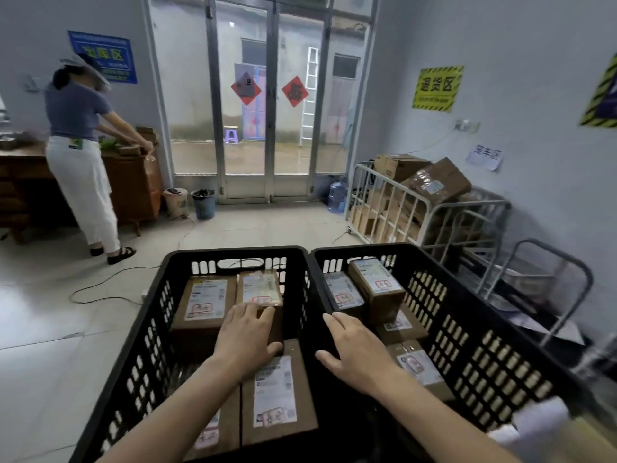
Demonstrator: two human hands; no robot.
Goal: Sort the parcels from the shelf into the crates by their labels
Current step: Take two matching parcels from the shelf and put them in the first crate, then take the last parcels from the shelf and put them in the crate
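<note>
Eight or so parcels [205,300] lie sorted in the left crate [150,329] and right crate [467,329], the left grip [248,339] rests flat on one, the right grip [354,355] hovers open and empty, and the unseen shelf hides what remains.

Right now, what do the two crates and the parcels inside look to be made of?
The left crate and right crate: likely moulded plastic, matte black, judging by the slotted walls and rounded rims. Parcels: brown cardboard, apparently, matte, with folded edges and white paper labels.
</note>
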